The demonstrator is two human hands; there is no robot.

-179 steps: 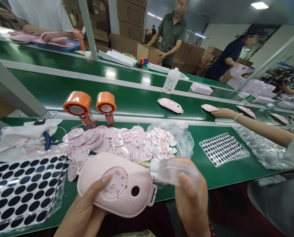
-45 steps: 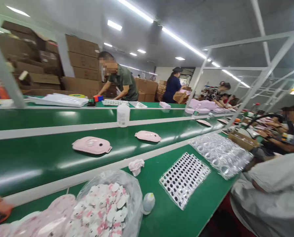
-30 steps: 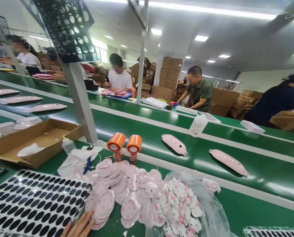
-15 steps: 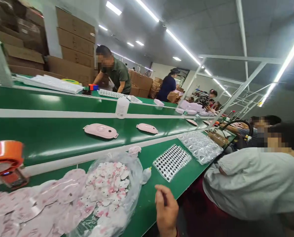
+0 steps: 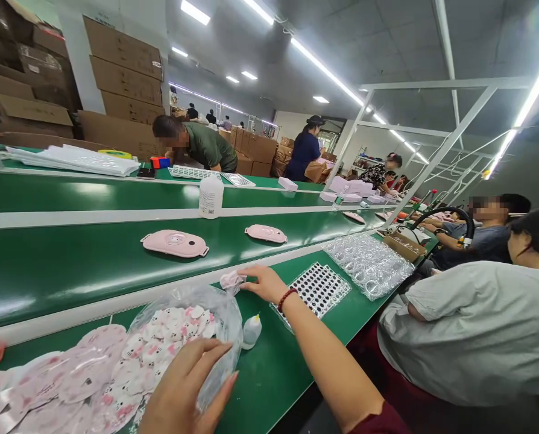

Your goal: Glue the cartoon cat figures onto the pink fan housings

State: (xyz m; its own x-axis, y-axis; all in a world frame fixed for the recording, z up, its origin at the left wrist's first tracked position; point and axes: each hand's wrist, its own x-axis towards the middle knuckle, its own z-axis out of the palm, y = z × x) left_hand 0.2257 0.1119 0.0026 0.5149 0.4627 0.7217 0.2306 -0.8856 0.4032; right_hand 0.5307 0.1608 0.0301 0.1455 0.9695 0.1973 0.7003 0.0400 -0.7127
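Note:
My right hand (image 5: pixel 266 283), with a red bracelet at the wrist, reaches across the bench and pinches a crumpled pale pink cloth (image 5: pixel 231 281) by the far rim of a clear plastic bag (image 5: pixel 231 313). The bag holds many white and pink cat-face pieces (image 5: pixel 161 340). In front of the bag is my left hand (image 5: pixel 185 386), thumb and fingers apart and nothing in its grasp. A small squeeze bottle with a yellow tip (image 5: pixel 252 331) stands between the bag and my right forearm. Beneath that forearm lies a sheet of black round dots (image 5: pixel 319 289).
Flat pink pieces (image 5: pixel 47 386) overlap at left. Two pink eye-mask-shaped items (image 5: pixel 175 243) lie on the green belt (image 5: pixel 70 265), with a white bottle (image 5: pixel 211 196) behind. Clear plastic packaging (image 5: pixel 369 265) lies further right. A co-worker in a light shirt (image 5: pixel 468 331) sits close at right.
My right hand has moved forward and left and taken hold of the cloth. My left hand has come into view at the bottom. The view has shifted slightly; the orange tape dispenser is mostly out of frame.

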